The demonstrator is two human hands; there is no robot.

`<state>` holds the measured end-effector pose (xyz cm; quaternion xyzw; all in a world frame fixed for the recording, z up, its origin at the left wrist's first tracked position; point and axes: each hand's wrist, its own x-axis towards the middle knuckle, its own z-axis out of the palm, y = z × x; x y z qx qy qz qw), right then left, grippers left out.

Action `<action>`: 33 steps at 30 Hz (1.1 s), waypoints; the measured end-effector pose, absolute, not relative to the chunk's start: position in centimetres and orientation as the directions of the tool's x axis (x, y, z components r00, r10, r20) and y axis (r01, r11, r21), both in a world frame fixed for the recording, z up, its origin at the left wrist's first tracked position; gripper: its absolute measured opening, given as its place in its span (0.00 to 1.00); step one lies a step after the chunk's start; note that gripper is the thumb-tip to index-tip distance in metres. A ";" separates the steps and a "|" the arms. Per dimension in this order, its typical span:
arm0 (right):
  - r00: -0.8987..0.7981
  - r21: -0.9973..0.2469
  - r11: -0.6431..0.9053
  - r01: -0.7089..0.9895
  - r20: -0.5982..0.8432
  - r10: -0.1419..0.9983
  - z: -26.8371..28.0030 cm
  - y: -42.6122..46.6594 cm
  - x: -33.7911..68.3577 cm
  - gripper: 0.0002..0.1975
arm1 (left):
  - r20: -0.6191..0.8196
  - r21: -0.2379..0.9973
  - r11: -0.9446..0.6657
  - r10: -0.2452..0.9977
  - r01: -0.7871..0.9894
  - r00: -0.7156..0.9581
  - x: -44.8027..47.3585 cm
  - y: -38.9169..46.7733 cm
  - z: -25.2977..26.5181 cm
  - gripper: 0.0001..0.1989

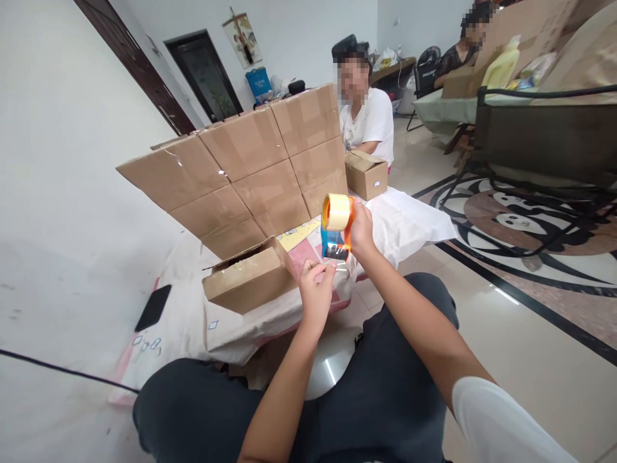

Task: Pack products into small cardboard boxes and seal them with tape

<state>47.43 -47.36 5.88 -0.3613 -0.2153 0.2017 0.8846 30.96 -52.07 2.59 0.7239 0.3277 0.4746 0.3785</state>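
My right hand (362, 225) is wrapped round an orange and blue tape dispenser (348, 239) that carries a thick roll of yellowish tape (339, 212). Just below the dispenser's dark front edge, my left hand (317, 286) pinches with thumb and finger at what looks like the clear loose end of the tape. To the left of that hand lies a cardboard box (250, 276) on the covered table, with a dark gap along its upper edge. Both hands are held over the table's near edge, apart from the box.
Stacked cardboard boxes (260, 164) form a wall across the table (231, 334). A smaller box (367, 175) stands beyond my right hand, near a seated person in a white shirt (376, 122). A black flat object (153, 307) lies at the left. Another person sits at the back right.
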 end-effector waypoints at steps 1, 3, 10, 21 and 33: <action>0.821 -0.724 0.653 -0.223 0.222 0.527 5.9 -47.4 47.3 0.17 | 0.442 0.854 -0.504 0.833 0.127 0.333 30.9 -51.8 2.4 0.12; 0.821 -0.725 0.645 -0.241 0.202 0.534 6.1 -47.6 46.9 0.17 | 0.447 0.847 -0.512 0.831 0.140 0.332 30.6 -51.6 2.2 0.12; 0.796 -0.783 0.548 -0.295 0.115 0.594 6.6 -48.7 45.4 0.18 | 0.448 0.856 -0.505 0.832 0.113 0.327 29.8 -51.5 2.3 0.14; 0.686 -0.812 0.398 -0.427 -0.005 0.727 5.9 -48.4 44.0 0.19 | 0.438 0.861 -0.506 0.784 0.044 0.439 28.3 -51.1 2.5 0.18; 0.568 -0.842 0.528 -0.112 0.382 0.729 5.1 -49.2 42.0 0.24 | 0.430 0.896 -0.441 0.840 -0.045 0.333 27.1 -50.0 0.9 0.21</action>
